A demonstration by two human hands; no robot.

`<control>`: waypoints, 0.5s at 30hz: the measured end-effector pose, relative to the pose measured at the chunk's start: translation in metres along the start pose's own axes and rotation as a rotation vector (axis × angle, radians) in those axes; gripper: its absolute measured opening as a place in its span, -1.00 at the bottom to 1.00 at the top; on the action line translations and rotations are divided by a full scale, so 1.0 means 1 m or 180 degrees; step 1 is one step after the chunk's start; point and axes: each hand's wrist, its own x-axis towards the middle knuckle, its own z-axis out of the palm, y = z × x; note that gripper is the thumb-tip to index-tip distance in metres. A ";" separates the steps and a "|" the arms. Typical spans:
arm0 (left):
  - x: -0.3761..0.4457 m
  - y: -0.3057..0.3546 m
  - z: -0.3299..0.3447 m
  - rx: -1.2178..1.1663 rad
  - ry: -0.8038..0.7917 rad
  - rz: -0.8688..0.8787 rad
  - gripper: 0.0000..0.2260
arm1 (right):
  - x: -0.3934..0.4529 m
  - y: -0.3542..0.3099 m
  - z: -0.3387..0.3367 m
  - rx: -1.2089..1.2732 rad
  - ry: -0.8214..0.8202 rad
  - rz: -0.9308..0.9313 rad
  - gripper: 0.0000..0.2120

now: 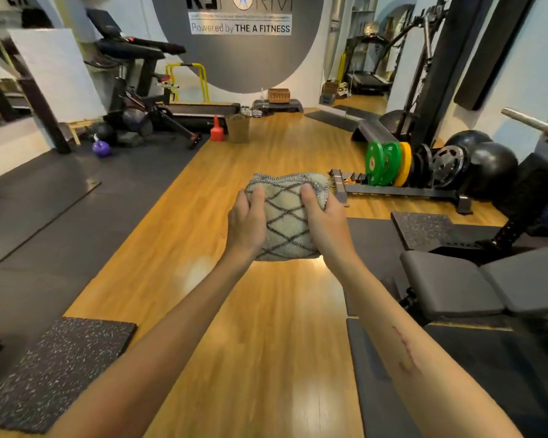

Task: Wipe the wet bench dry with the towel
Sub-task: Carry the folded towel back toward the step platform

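Head view: folded towel held up in mid-air over the wood floor, well apart from the bench low at right. Left hand gripping the towel's left edge, thumb curled onto its front. Right hand gripping the right edge, thumb likewise on top. Farther right, weight plates upright in a rack. Speckled mat at lower left.
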 end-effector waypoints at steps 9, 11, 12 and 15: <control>0.206 -0.041 0.033 -0.0233 0.0450 -0.0142 -0.72 | 0.220 0.034 0.074 -0.0043 -0.0462 -0.0043 -0.80; 0.256 -0.052 0.039 -0.0321 0.0409 -0.0128 -0.72 | 0.270 0.045 0.092 -0.0030 -0.0536 -0.0006 -0.78; 0.282 -0.059 0.041 -0.0364 0.0414 -0.0144 -0.73 | 0.294 0.051 0.103 0.0001 -0.0532 -0.0002 -0.76; 0.364 -0.079 0.051 -0.0366 0.0397 -0.0116 -0.78 | 0.367 0.071 0.134 0.0065 -0.0466 -0.0053 -0.75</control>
